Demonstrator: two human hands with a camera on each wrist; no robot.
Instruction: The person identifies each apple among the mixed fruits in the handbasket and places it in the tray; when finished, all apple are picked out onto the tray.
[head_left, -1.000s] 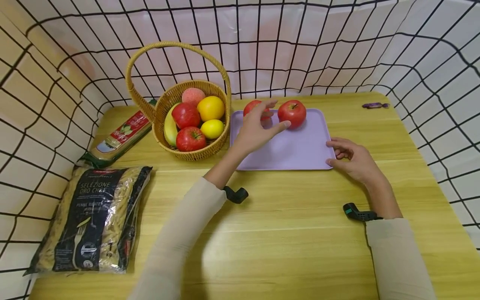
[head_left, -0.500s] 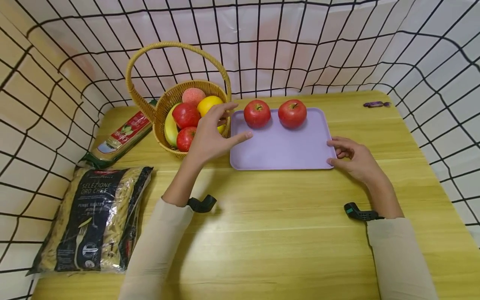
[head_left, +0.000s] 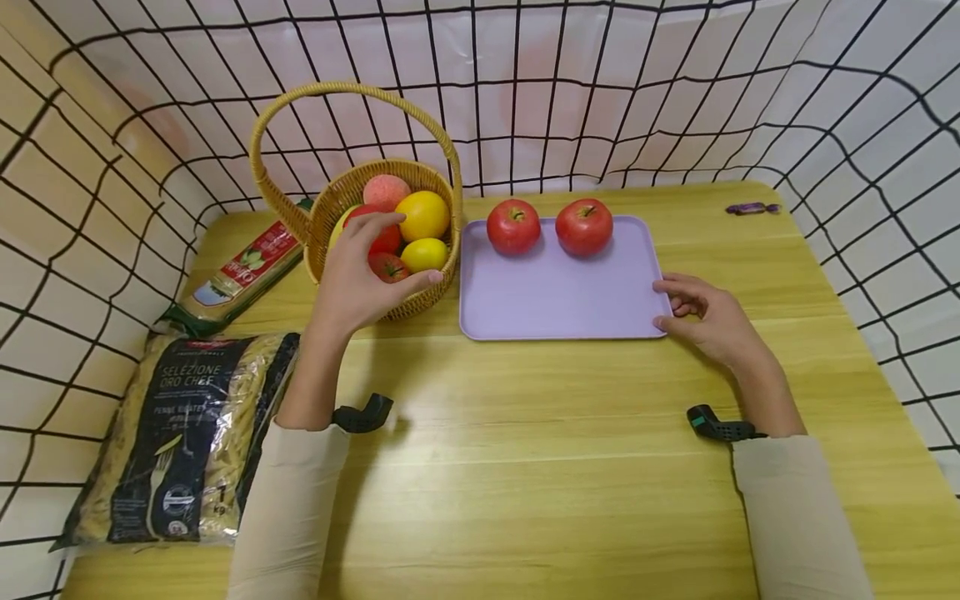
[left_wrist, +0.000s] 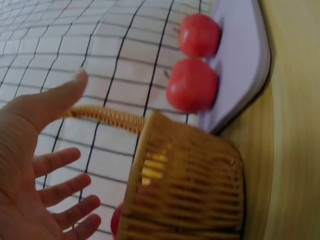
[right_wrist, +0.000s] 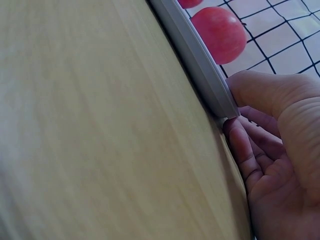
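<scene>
Where the round, glossy red apple (head_left: 390,267) sits: near side of the tan woven wicker basket (left_wrist: 200,190), below my left hand (head_left: 354,282).
Apple's feel: probably firm, slick, modestly heavy; I'd cup its widest part.
Left fingers: apart, holding nothing.
Right hand (head_left: 707,321): fingers clamped on the right edge of the flat lilac tray (head_left: 566,296), likely light, stiff.

The tray (head_left: 562,304) is light purple, and the two apples (head_left: 584,229) by its back edge are red. Past its left edge, the basket (head_left: 431,293) is yellow-brown with a woven pattern, and the lemon (head_left: 424,257) inside is bright yellow. The table (head_left: 562,467) is yellow wood with pale stripes. By its back right corner, the candy (head_left: 753,208) is purple.
</scene>
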